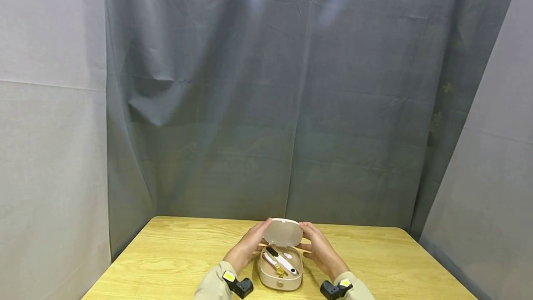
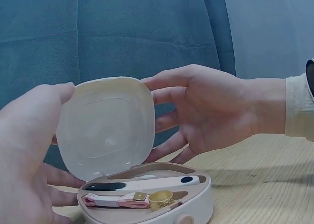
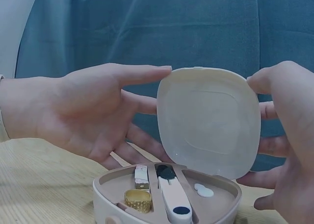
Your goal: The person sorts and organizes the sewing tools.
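A small beige sewing box stands on the table with its translucent lid raised upright at the back. My left hand holds the lid's left edge, thumb at the upper corner and fingers spread beside and behind it. At the opposite edge my right hand does the same, its thumb on the upper right corner. Inside the box lie a white tool with a black end, a folded pink-and-white tape, a gold thimble and a small white piece.
The wood-grain table extends to both sides of the box. Grey curtains hang behind the table's far edge, with pale sheets at the sides. Black wrist cameras sit on both sleeves.
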Tool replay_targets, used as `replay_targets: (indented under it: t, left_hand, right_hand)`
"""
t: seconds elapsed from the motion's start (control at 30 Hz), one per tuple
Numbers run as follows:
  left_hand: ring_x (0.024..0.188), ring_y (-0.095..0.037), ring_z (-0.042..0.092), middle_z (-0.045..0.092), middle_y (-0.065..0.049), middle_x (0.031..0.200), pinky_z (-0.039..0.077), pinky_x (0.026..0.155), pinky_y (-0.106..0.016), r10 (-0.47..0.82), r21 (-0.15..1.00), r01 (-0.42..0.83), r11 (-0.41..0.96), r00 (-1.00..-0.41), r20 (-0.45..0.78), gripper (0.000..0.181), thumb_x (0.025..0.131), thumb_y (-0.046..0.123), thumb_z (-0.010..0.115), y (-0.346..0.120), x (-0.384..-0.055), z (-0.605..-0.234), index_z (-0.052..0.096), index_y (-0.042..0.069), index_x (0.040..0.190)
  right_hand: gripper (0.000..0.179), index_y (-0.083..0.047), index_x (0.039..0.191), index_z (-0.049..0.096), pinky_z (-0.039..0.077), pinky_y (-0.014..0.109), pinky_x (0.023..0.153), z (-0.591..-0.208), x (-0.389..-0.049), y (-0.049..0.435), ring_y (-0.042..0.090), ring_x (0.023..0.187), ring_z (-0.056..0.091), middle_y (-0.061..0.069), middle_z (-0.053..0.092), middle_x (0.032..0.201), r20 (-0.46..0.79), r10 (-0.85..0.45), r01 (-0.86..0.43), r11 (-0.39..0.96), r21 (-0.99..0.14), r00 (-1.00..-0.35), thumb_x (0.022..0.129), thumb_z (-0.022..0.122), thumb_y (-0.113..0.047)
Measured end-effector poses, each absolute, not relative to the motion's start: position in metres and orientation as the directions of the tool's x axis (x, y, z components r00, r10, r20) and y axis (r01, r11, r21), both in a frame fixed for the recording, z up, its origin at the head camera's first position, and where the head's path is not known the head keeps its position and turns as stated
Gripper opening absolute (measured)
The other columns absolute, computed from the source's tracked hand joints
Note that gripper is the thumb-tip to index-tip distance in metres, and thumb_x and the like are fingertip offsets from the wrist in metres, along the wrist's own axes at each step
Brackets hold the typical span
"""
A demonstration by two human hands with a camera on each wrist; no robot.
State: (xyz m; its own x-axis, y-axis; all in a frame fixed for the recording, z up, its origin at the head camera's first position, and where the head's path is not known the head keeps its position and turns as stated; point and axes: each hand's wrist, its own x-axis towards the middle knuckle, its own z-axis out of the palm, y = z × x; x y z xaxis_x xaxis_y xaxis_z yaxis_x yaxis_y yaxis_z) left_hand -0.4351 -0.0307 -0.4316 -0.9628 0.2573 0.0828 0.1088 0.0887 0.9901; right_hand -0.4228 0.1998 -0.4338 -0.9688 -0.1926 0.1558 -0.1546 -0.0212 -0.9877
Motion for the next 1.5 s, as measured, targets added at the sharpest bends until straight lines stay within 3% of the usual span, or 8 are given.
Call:
replay_targets:
  t: [0.17, 0.43, 0.6, 0.8, 1.07, 1.23, 1.37, 1.5]
  left_hand:
    - [0.105, -0.039, 0.063, 0.061, -0.021, 0.116, 0.053, 0.088, -0.056, 0.269, 0.997, 0.065, 0.034, -0.962, 0.053, 0.074, 0.098, 0.066, 0.055, -0.033, -0.436, -0.435, 0.051, 0.007, 0.142]
    - [0.112, -0.043, 0.062, 0.058, -0.023, 0.117, 0.053, 0.091, -0.057, 0.287, 0.997, 0.067, -0.029, -0.955, 0.072, 0.068, 0.098, 0.063, 0.058, -0.033, -0.433, -0.441, 0.054, 0.006, 0.136]
    - [0.11, -0.041, 0.062, 0.058, -0.023, 0.116, 0.053, 0.089, -0.057, 0.281, 0.996, 0.076, -0.04, -0.956, 0.085, 0.066, 0.098, 0.061, 0.059, -0.033, -0.432, -0.439, 0.054, 0.006, 0.134]
    - [0.109, -0.041, 0.061, 0.057, -0.024, 0.115, 0.054, 0.087, -0.058, 0.274, 0.994, 0.085, -0.065, -0.956, 0.1, 0.061, 0.099, 0.057, 0.06, -0.032, -0.428, -0.438, 0.055, 0.005, 0.13]
    - [0.114, -0.041, 0.058, 0.058, -0.023, 0.123, 0.054, 0.088, -0.053, 0.288, 0.992, 0.092, -0.092, -0.951, 0.115, 0.054, 0.1, 0.047, 0.063, -0.034, -0.427, -0.442, 0.057, 0.003, 0.13]
    - [0.12, -0.039, 0.06, 0.062, -0.019, 0.127, 0.053, 0.093, -0.051, 0.336, 0.986, 0.13, -0.108, -0.928, 0.159, 0.046, 0.101, 0.041, 0.065, -0.039, -0.428, -0.451, 0.058, 0.005, 0.13]
    - [0.121, -0.039, 0.06, 0.061, -0.021, 0.13, 0.053, 0.096, -0.052, 0.356, 0.981, 0.149, -0.121, -0.917, 0.183, 0.043, 0.102, 0.037, 0.065, -0.044, -0.427, -0.458, 0.058, 0.006, 0.131]
    - [0.122, -0.038, 0.06, 0.064, -0.017, 0.128, 0.052, 0.096, -0.049, 0.372, 0.979, 0.155, -0.132, -0.908, 0.193, 0.044, 0.102, 0.035, 0.065, -0.046, -0.426, -0.461, 0.056, 0.005, 0.133]
  right_hand:
    - [0.044, -0.003, 0.126, 0.053, 0.04, 0.068, 0.099, -0.436, -0.421, 0.202, 0.049, 0.115, 0.06, 0.025, 0.052, 0.133, 0.157, -0.18, -0.151, -0.045, -0.987, -0.971, 0.107, 0.053, -0.043]
    - [0.041, -0.007, 0.127, 0.056, 0.044, 0.064, 0.096, -0.44, -0.42, 0.205, 0.049, 0.119, 0.058, 0.024, 0.051, 0.136, 0.15, -0.201, -0.136, -0.081, -0.987, -0.968, 0.107, 0.053, -0.043]
    - [0.043, -0.007, 0.131, 0.053, 0.049, 0.066, 0.093, -0.441, -0.42, 0.205, 0.051, 0.121, 0.055, 0.025, 0.048, 0.138, 0.147, -0.22, -0.119, -0.138, -0.983, -0.964, 0.106, 0.055, -0.043]
    - [0.037, -0.01, 0.126, 0.057, 0.051, 0.062, 0.091, -0.442, -0.424, 0.202, 0.047, 0.119, 0.059, 0.021, 0.053, 0.134, 0.158, -0.213, -0.121, -0.179, -0.976, -0.964, 0.107, 0.054, -0.041]
    - [0.032, -0.007, 0.121, 0.057, 0.048, 0.058, 0.097, -0.449, -0.424, 0.204, 0.047, 0.123, 0.056, 0.023, 0.052, 0.137, 0.167, -0.206, -0.122, -0.215, -0.969, -0.964, 0.106, 0.057, -0.036]
    - [0.021, -0.015, 0.118, 0.064, 0.045, 0.054, 0.104, -0.461, -0.423, 0.21, 0.049, 0.134, 0.046, 0.016, 0.052, 0.136, 0.189, -0.232, -0.128, -0.257, -0.958, -0.954, 0.107, 0.055, -0.03]
    - [0.023, -0.013, 0.124, 0.064, 0.043, 0.051, 0.108, -0.467, -0.421, 0.21, 0.05, 0.139, 0.04, 0.017, 0.053, 0.138, 0.201, -0.252, -0.129, -0.276, -0.952, -0.947, 0.107, 0.054, -0.026]
    - [0.03, -0.007, 0.131, 0.059, 0.045, 0.047, 0.107, -0.469, -0.418, 0.212, 0.045, 0.138, 0.043, 0.011, 0.059, 0.132, 0.21, -0.267, -0.136, -0.271, -0.953, -0.941, 0.107, 0.054, -0.025]
